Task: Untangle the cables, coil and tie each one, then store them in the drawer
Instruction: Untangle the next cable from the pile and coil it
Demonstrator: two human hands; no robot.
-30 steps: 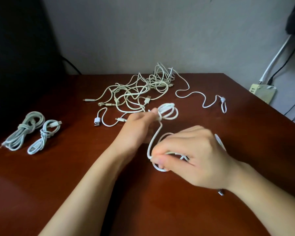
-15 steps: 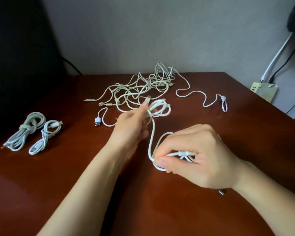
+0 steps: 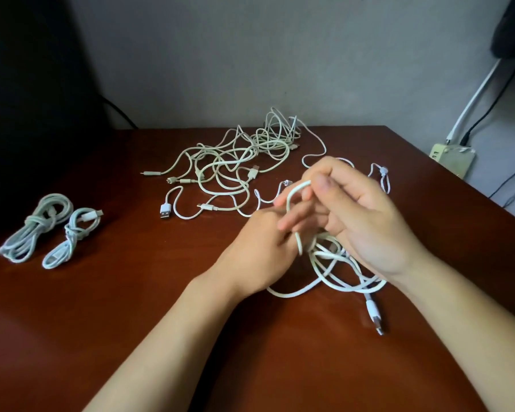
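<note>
White plastic-sheathed USB cable [image 3: 333, 263], loosely looped, hangs between both hands onto the reddish-brown wooden tabletop [image 3: 131, 322]: right hand [image 3: 363, 215] pinches an upright loop, left hand [image 3: 259, 251] curls its fingers [image 3: 292, 223] through it. Judged step: coiling; next calls for wrapping the free tail round the coil and knotting. Its plug [image 3: 373, 315] lies flat, long axis pointing toward the near edge.

- Under the left hand [image 3: 259, 251] we've got a reddish-brown wooden table [image 3: 101, 337].
- Beyond the right hand [image 3: 366, 215], past the table's edge, we spot a pale power strip [image 3: 452, 157], with a white cord [image 3: 477, 93] and a black cord [image 3: 494, 101] running up from it.
- Far left of the left hand looms a big dark shape [image 3: 27, 114].
- Behind it all is a grey wall [image 3: 250, 55].
</note>
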